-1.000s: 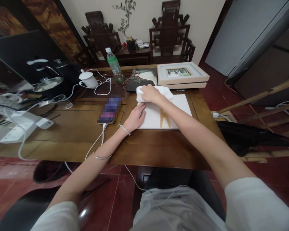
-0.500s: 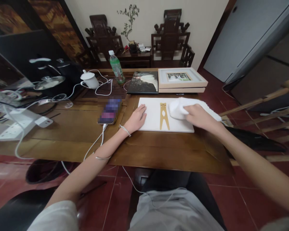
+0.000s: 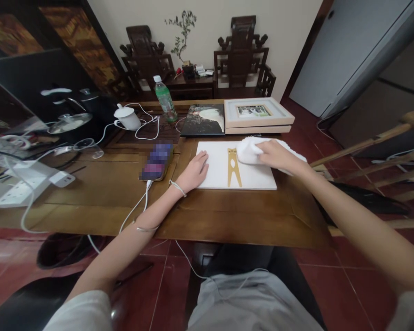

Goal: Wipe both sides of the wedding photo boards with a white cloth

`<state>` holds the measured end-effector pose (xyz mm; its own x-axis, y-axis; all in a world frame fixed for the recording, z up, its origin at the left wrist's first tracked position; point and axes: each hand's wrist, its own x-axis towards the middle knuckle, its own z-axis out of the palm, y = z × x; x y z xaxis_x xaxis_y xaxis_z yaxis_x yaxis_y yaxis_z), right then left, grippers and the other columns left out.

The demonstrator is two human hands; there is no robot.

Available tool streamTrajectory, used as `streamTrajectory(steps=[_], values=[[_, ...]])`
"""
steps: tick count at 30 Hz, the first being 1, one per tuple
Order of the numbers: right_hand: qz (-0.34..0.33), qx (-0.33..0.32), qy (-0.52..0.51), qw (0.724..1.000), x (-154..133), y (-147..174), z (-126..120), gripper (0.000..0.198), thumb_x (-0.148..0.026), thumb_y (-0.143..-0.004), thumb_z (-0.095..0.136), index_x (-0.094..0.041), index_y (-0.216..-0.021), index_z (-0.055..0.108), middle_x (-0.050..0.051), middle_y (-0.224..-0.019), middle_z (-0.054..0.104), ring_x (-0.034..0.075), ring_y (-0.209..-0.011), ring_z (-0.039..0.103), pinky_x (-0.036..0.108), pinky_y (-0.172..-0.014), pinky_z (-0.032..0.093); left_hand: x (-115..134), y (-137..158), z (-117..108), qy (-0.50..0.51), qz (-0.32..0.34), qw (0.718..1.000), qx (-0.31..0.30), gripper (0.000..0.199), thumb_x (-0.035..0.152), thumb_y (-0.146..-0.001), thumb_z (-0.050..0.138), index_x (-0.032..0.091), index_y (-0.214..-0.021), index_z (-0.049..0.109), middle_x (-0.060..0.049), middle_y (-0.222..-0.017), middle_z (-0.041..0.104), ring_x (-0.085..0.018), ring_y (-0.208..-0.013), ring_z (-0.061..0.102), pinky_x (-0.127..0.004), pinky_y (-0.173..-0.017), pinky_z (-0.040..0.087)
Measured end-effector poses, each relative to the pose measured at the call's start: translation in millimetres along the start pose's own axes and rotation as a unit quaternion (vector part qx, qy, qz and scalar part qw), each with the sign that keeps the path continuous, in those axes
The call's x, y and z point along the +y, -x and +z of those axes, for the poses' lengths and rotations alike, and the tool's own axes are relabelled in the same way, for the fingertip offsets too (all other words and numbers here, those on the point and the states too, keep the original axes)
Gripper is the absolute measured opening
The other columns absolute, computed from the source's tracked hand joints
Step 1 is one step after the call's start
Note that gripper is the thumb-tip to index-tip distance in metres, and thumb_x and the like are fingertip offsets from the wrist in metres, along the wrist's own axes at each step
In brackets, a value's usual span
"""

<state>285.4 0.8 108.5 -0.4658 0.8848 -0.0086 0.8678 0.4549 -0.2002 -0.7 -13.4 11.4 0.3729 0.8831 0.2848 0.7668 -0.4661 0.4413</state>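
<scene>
A white board [image 3: 214, 172] lies flat on the wooden table, with a gold cut-out shape [image 3: 233, 177] that has two legs and a cat-like head at its middle. My left hand [image 3: 195, 172] rests with its fingers extended on the board's left edge. In my right hand [image 3: 274, 155] a bunched white cloth [image 3: 250, 151] is gripped, pressed onto the board just right of the cut-out's head. Part of the cloth trails to the right behind the hand. The fingertips on the cloth are partly hidden in its folds.
Behind the board lie a dark picture panel [image 3: 203, 119] and stacked light-wood frames [image 3: 258, 120]. To the left are a charging phone [image 3: 157, 161], a green-labelled bottle [image 3: 165, 101], a lidded white cup [image 3: 127, 118], a power strip [image 3: 24, 184] and loose cables. A wooden chair [image 3: 365, 147] stands at right.
My right hand has slid the cloth a little to the left and away from me, closer to the head of the gold cut-out. The left hand stays in place on the board.
</scene>
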Motion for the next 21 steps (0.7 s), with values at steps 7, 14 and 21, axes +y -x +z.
streamTrajectory(steps=[7,14,21], values=[[0.016,0.042,0.023,0.999,21,-53,3,0.016,-0.006,-0.069,0.045,-0.021,-0.066,0.050,0.008,-0.077,0.061,0.024,-0.078,0.052,0.032,-0.071,0.032,-2,2,-1,-0.006,0.016,1.000,0.007,0.045,0.025,-0.096,0.038,0.007,-0.134,0.054,-0.019,-0.148,0.050,-0.029,-0.144,0.040,-0.048,-0.121,0.031],[-0.010,0.000,0.004,1.000,-13,29,11,0.023,-0.003,-0.070,0.043,-0.024,-0.062,0.035,0.003,-0.061,0.047,0.021,-0.067,0.049,0.033,-0.066,0.032,-3,2,1,0.003,0.017,1.000,0.010,0.044,0.025,-0.096,0.039,0.009,-0.135,0.053,-0.017,-0.148,0.050,-0.029,-0.144,0.040,-0.049,-0.122,0.030],[-0.027,-0.093,-0.003,0.995,-46,100,2,0.025,0.000,-0.069,0.044,-0.024,-0.067,0.036,0.009,-0.080,0.062,0.027,-0.084,0.056,0.038,-0.078,0.040,0,1,2,0.002,0.014,1.000,0.008,0.043,0.022,-0.095,0.038,0.008,-0.134,0.053,-0.018,-0.148,0.049,-0.029,-0.145,0.038,-0.049,-0.122,0.029]])
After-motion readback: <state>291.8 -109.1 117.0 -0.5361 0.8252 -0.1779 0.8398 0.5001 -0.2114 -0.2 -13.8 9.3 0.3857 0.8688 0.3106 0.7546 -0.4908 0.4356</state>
